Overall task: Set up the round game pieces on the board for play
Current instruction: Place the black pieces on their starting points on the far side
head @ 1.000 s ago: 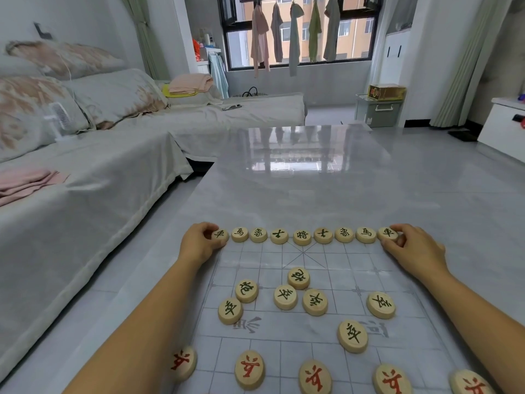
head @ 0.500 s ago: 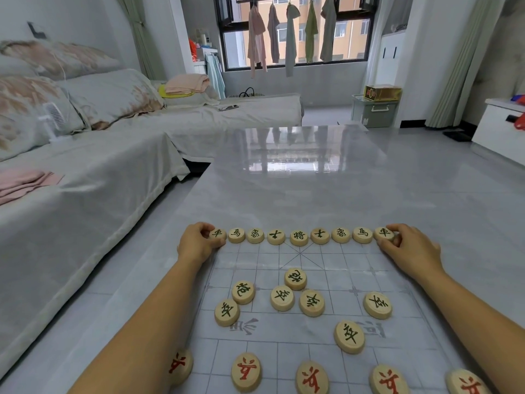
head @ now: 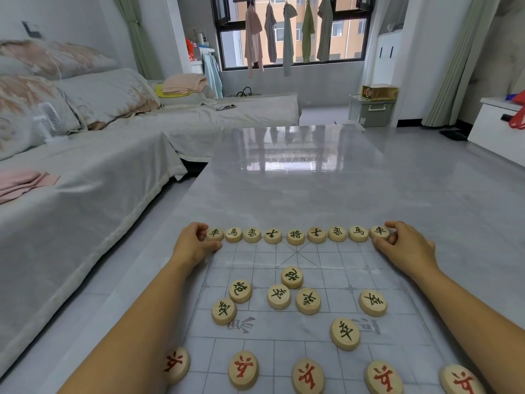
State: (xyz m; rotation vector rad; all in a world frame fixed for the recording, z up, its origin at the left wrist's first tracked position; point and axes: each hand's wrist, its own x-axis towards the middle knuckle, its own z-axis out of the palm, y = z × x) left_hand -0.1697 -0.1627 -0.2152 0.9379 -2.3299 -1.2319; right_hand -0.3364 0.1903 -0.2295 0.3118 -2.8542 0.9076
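While back row (head: pixel 295 236) lines far edge of board (head: pixel 326 260), left hand (head: pixel 196 247) pinches left end piece (head: pixel 215 233), right hand (head: pixel 404 247) pinches right end piece (head: pixel 379 231), fingers curled: squaring row. Next, probably: place loose black pieces (head: pixel 279 296) mid-board on own points.

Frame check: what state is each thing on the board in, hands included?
Far row: nine black-lettered pieces lined along the board's far edge.
Left hand: grips the left end piece.
Right hand: grips the right end piece.
Middle pieces: seven, scattered, face up.
Red pieces: five, spaced along the near row.
Board: lying flat.
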